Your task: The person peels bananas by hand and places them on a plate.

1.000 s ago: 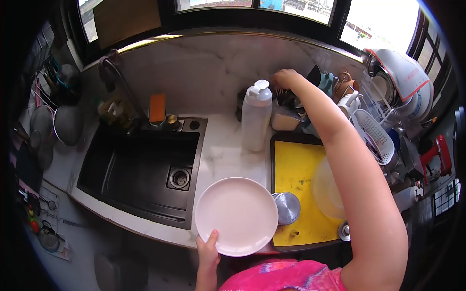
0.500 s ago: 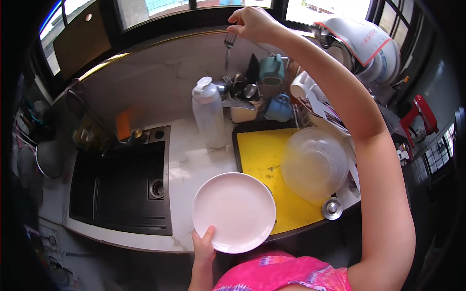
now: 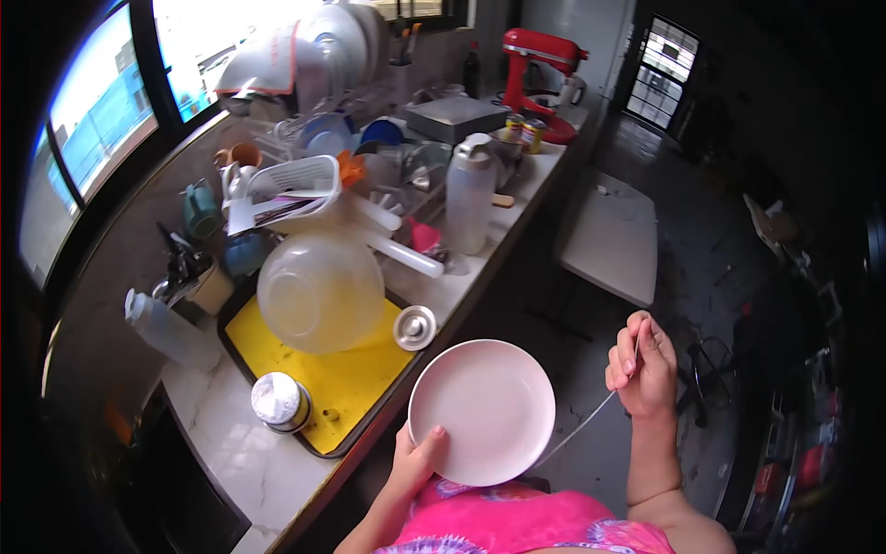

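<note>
While the left hand (image 3: 421,459) clamps the plate (image 3: 483,406) by its rim, the right hand (image 3: 644,367) pinches a thin utensil (image 3: 591,418) — seemingly a carrying step, the next move calling for steadiness.

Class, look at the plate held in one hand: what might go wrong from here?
The plate might tip or slip: only the left hand holds its edge, out past the counter, while the right hand is off it.

The round metal piece near the counter's front edge could perhaps be knocked down.
</note>
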Motion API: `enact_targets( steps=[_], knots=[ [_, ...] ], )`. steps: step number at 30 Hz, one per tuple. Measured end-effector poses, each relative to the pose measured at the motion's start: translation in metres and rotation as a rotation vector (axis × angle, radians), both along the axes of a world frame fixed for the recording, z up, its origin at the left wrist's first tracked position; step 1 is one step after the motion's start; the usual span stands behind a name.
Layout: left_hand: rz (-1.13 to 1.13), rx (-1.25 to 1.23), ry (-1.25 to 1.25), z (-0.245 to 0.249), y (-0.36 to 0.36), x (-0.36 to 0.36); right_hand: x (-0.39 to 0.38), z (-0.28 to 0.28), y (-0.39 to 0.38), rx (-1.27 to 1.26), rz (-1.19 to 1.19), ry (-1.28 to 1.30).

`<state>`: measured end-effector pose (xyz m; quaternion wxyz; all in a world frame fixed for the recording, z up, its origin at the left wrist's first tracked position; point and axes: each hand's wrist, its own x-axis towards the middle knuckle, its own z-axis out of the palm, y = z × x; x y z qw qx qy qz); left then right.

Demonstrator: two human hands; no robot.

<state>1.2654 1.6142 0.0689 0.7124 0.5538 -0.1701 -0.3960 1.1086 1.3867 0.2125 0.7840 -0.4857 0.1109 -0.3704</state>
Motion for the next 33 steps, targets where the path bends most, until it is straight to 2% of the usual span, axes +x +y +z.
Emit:
enact_targets(
  steps=[2,4,8,10,13,16,19,22,26,27,28,30,33],
  knots=[
    [-0.13,0.056,-0.022,-0.007,-0.035,-0.043,-0.085,-0.028,0.001,0.329,-0.229,0.123],
    [-0.239,0.055,0.034,-0.009,-0.067,-0.09,-0.17,-0.062,0.005,0.555,-0.42,0.177],
    [-0.454,0.122,0.15,-0.02,-0.118,-0.185,-0.318,-0.1,0.034,0.679,-0.63,0.13],
    [-0.473,0.124,0.201,-0.029,-0.146,-0.232,-0.376,-0.112,0.046,0.802,-0.687,0.031],
    [-0.623,0.175,0.206,-0.032,-0.188,-0.294,-0.436,-0.128,0.071,0.918,-0.802,-0.102],
    [-0.83,0.218,0.207,-0.024,-0.244,-0.357,-0.462,-0.126,0.088,1.002,-0.919,-0.19],
    [-0.926,0.207,0.13,-0.03,-0.286,-0.398,-0.473,-0.145,0.08,1.019,-0.83,-0.316],
    [-0.983,0.154,0.073,-0.057,-0.333,-0.445,-0.502,-0.165,0.045,1.033,-0.836,-0.203],
    [-1.157,0.182,-0.026,-0.058,-0.407,-0.508,-0.564,-0.155,-0.031,1.03,-1.092,-0.191],
    [-1.161,0.187,0.047,-0.059,-0.427,-0.528,-0.585,-0.15,-0.052,1.021,-1.15,-0.192],
    [-1.204,0.221,0.015,-0.048,-0.447,-0.546,-0.605,-0.145,-0.071,1.016,-1.207,-0.184],
    [-1.257,0.118,-0.003,-0.041,-0.484,-0.584,-0.636,-0.127,-0.106,0.9,-1.307,0.01],
    [-1.349,0.025,-0.027,-0.042,-0.533,-0.64,-0.679,-0.119,-0.151,0.693,-1.53,0.458]
  ],
)
